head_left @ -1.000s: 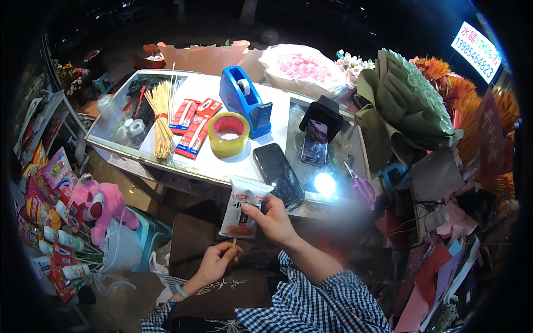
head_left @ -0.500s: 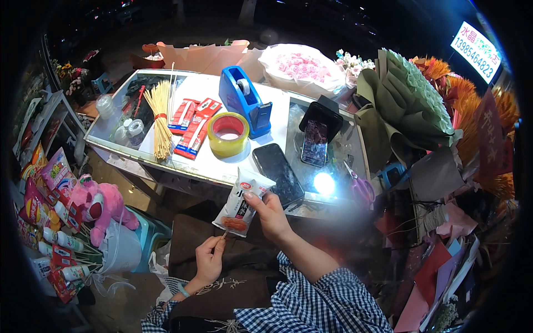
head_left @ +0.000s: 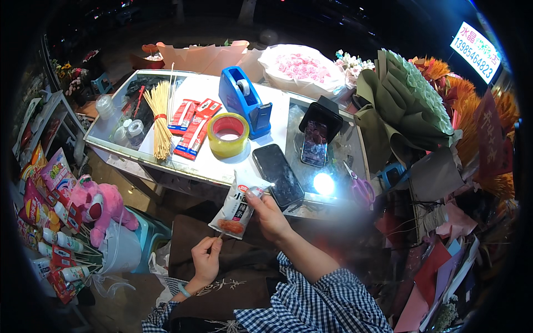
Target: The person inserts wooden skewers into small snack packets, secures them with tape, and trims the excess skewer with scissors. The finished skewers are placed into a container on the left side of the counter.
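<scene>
My right hand (head_left: 271,217) grips a white snack packet (head_left: 232,208) by its right side, thumb on the front. Below it, my left hand (head_left: 205,260) pinches a thin wooden skewer (head_left: 221,236) that meets the packet's bottom end; most of the skewer is hidden by the fingers. Both hands are in front of the table's near edge. On the table (head_left: 191,89) lie a bundle of wooden skewers (head_left: 161,125), red snack packets (head_left: 194,136), a roll of yellowish tape (head_left: 228,135) and a black phone (head_left: 279,175). A blue tape dispenser (head_left: 244,102) stands behind the roll.
A second phone (head_left: 315,143) leans on a black stand near a bright lamp (head_left: 324,183) and purple scissors (head_left: 362,188). Bouquets (head_left: 302,65) line the far side. At left, a pink plush toy (head_left: 105,205) sits by a white bucket (head_left: 121,250) and skewered snacks.
The packet has shifted slightly left and down, turning a little so its front shows more. My left hand has moved slightly left with the skewer.
</scene>
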A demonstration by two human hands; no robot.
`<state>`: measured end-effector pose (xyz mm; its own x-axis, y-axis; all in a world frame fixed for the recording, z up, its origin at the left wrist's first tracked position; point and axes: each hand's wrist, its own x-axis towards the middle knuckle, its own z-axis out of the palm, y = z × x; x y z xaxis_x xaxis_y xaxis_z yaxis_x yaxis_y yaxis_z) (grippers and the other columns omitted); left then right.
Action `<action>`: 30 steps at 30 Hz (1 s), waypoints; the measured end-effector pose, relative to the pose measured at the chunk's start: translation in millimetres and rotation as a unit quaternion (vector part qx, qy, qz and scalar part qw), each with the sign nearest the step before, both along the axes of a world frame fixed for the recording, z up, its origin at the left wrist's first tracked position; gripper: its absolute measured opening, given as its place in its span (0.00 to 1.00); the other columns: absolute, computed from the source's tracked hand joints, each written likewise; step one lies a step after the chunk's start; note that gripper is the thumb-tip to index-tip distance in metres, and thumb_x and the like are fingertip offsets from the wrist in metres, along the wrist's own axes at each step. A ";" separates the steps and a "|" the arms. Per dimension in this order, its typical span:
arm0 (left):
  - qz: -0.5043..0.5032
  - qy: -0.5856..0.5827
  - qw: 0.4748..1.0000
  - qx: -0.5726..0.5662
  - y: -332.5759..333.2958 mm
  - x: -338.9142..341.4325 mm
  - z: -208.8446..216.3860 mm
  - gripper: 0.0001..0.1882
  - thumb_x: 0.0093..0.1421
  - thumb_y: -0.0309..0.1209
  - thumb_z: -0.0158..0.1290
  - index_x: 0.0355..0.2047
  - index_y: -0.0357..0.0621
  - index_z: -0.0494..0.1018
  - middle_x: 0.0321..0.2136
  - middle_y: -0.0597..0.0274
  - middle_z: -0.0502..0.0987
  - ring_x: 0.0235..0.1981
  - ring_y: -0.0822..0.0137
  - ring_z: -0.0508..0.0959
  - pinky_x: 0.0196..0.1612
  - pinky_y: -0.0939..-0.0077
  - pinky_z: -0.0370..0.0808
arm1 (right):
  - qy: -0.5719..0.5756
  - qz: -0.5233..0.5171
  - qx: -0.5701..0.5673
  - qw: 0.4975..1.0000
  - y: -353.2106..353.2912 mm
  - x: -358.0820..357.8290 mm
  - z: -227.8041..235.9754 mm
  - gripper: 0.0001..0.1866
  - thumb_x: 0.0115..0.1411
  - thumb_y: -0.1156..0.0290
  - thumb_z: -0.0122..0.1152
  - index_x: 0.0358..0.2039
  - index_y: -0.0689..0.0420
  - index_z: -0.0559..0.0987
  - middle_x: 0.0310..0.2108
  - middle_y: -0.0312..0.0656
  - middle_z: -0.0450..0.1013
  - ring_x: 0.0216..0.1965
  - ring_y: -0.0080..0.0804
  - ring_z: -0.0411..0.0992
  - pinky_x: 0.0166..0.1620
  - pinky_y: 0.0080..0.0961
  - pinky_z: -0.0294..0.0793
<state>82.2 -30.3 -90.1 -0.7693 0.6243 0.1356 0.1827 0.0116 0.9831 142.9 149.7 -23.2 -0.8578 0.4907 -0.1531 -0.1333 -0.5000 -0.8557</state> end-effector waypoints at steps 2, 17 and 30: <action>0.001 0.001 1.000 -0.005 0.3 -0.6 -0.3 0.12 0.60 0.29 0.52 0.26 0.29 0.72 0.17 0.61 0.66 0.19 0.74 0.64 0.24 0.79 0.60 | 0.001 -0.009 0.000 1.000 -0.2 0.2 -0.8 0.19 0.66 0.58 0.48 0.44 0.63 0.73 0.39 0.35 0.74 0.41 0.17 0.69 0.47 0.19 0.66; -0.022 -0.001 1.000 -0.023 3.6 -3.6 2.2 0.11 0.61 0.30 0.50 0.30 0.30 0.71 0.19 0.61 0.69 0.22 0.75 0.66 0.27 0.80 0.64 | -0.007 -0.015 0.048 0.999 2.4 -3.7 -8.3 0.22 0.66 0.54 0.45 0.37 0.61 0.77 0.33 0.32 0.74 0.35 0.14 0.67 0.42 0.16 0.66; -0.023 -0.004 1.000 -0.016 3.4 -5.5 -11.4 0.17 0.65 0.36 0.46 0.35 0.30 0.71 0.22 0.69 0.69 0.26 0.79 0.65 0.31 0.83 0.63 | -0.003 -0.017 0.091 0.996 0.6 -6.9 -9.9 0.22 0.66 0.54 0.47 0.31 0.61 0.79 0.28 0.29 0.73 0.31 0.11 0.64 0.36 0.13 0.63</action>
<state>76.7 -26.9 -101.5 -0.7406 0.6630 0.1094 0.1768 0.0352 0.9836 135.9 150.3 -33.0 -0.8395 0.5396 -0.0638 -0.1420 -0.3311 -0.9328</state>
